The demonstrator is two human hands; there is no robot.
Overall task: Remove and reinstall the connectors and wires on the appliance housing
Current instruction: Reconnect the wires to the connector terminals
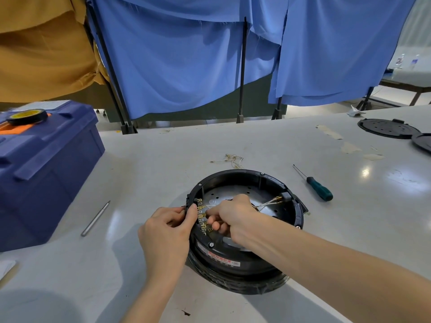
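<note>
Housing (247, 250) sat steady under my left hand (171, 221); my right hand (229, 212) pinched a connector (204, 215), which next needed careful alignment.

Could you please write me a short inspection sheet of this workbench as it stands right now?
Surface: grey table, tape scraps at far right.
Job's things: black round housing, open; brass terminal row at its left rim.
Clutter: green-handled screwdriver, metal rod, blue toolbox with tape roll, black covers.
Grips: left hand pinches the rim; right hand closed at the terminals.
Cables: white wires inside; loose wires behind.
Surroundings: blue curtains.
</note>
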